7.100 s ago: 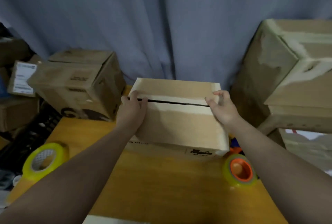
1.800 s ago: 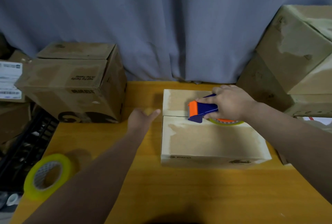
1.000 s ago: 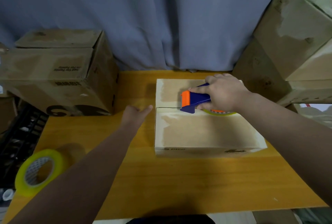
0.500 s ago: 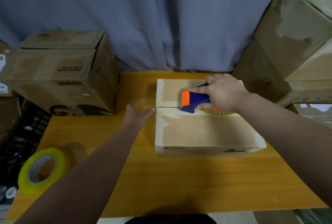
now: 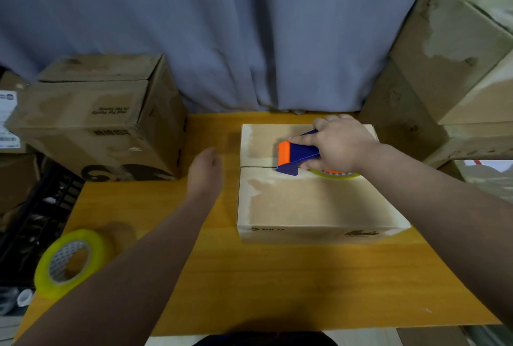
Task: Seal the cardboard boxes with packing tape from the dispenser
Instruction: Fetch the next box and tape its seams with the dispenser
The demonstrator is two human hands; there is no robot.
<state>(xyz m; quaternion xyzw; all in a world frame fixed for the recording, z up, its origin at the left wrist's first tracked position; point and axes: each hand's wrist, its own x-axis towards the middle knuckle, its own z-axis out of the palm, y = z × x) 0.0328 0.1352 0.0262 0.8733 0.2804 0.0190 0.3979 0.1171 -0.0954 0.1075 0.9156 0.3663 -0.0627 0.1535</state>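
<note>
A flat cardboard box (image 5: 311, 201) lies on the wooden table (image 5: 249, 284), its two top flaps meeting in a dark seam across the middle. My right hand (image 5: 338, 145) grips a blue and orange tape dispenser (image 5: 295, 155) whose front end sits on that seam, with its yellowish tape roll showing under my palm. The seam is still bare to the left of the dispenser. My left hand (image 5: 206, 172) hovers just left of the box, fingers relaxed, holding nothing and apart from the box.
A loose yellow tape roll (image 5: 69, 262) lies at the table's left front corner. A larger cardboard box (image 5: 105, 120) stands at the back left, and stacked boxes (image 5: 449, 67) rise at the right. A grey curtain hangs behind.
Since seven seconds ago my right hand has taken up the dispenser and set it on the seam. In the last second the dispenser has barely moved; my left hand drew slightly back from the box's edge.
</note>
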